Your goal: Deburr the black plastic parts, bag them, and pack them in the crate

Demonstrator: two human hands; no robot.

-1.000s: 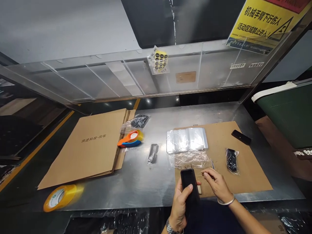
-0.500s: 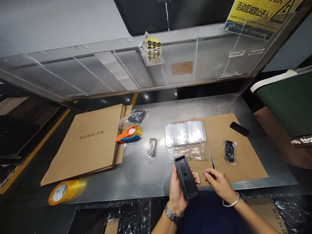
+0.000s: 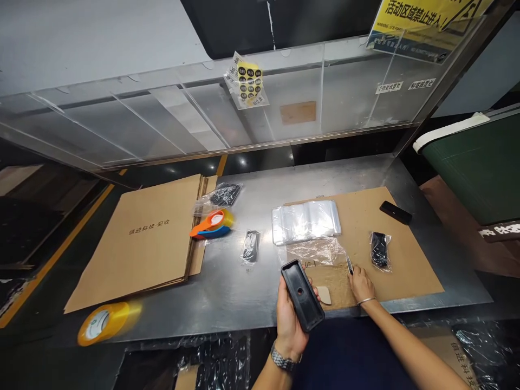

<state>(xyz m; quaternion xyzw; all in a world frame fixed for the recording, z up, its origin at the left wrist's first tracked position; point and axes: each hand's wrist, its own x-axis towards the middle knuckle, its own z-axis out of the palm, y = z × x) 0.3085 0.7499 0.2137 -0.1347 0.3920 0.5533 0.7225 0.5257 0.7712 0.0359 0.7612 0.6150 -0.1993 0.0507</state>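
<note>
My left hand [image 3: 290, 319] holds a black rectangular plastic tray-like part [image 3: 304, 300], tilted with its hollow side up; a small round hole shows in its floor. My right hand [image 3: 363, 285] rests on the cardboard sheet with its fingers closed on the near end of a slim, pointed metal tool [image 3: 349, 264], whose exact kind is unclear. A small beige piece [image 3: 324, 295] lies between the hands, partly behind my left fingers. Beyond them is a stack of clear plastic bags [image 3: 306, 222], with a loose clear bag [image 3: 314, 251] in front.
On the cardboard sheet [image 3: 414, 271] lie a bagged black part [image 3: 379, 249] and a bare black part [image 3: 396, 212]. Leftward are another bagged part [image 3: 251, 246], a tape dispenser [image 3: 213, 223], a bagged black item [image 3: 225, 195], flat cartons [image 3: 138, 233] and a tape roll [image 3: 101, 323].
My right hand has moved forward onto the cardboard and taken hold of the slim metal tool. My left hand still holds the black part, now turned slightly. The view has shifted a little.
</note>
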